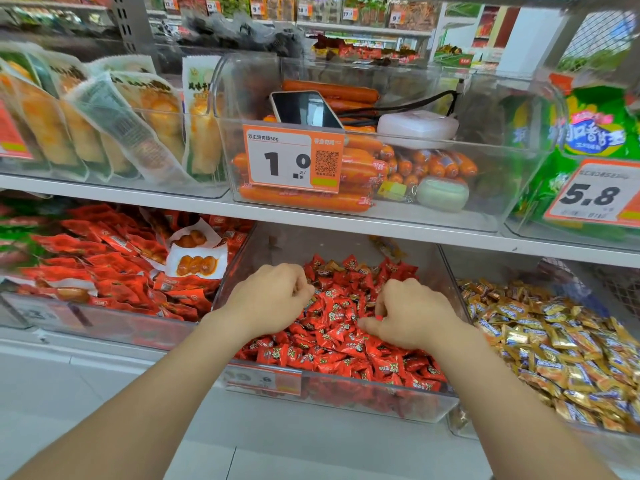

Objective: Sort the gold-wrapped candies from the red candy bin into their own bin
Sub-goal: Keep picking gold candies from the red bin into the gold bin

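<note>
Shop shelf, lower tier: red candy bin sat centre, long axis front-to-back. Few gold-wrapped candies lay at its rear, pointing all ways. Gold bin just beside, rt. Left hand & right hand were on red candies, fingers curled; couldn't tell if either held any.

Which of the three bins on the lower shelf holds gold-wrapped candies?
The rightmost bin; the middle bin holds red candies, the left bin red packets.

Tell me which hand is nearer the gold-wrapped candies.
Right. The right hand is just left of the gold-wrapped candies; the left hand is farther left, over red candies.
</note>
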A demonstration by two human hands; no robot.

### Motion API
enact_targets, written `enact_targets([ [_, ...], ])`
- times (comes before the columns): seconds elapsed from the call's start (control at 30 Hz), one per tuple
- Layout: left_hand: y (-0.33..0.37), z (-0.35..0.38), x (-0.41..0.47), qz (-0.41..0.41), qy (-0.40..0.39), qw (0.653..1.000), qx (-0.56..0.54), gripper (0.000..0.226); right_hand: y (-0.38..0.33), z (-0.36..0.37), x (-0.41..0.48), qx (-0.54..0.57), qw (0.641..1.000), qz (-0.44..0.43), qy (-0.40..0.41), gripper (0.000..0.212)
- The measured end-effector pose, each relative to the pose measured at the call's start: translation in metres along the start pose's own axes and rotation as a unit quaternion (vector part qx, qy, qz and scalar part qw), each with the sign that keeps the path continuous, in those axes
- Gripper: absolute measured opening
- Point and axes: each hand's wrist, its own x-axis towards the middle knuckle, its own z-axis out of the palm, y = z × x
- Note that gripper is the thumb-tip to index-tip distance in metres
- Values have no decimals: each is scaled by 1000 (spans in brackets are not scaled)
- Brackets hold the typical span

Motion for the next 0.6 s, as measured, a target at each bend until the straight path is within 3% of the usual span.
enact_targets([
  [0.07,3,2,3,-2,-8,999,42,20,1,0,0,28,1000,-1,-1,38],
  [0.17,1,4,11,-14,-84,993,76,8,5,-5,-2,127,992,-1,13,30],
  [0.23,-3,6,16,-10,-138,988,71,27,7,-7,-4,193,980,5,49,33],
  [0.43,-5,12,23,10,-163,985,52,34,9,-2,0,231,962,-33,145,54],
  [0.53,-4,16,23,24,-161,986,44,9,8,0,5,247,959,-63,123,31],
  [0.6,-3,18,24,28,-149,988,33,9,5,2,7,250,959,-65,117,24],
])
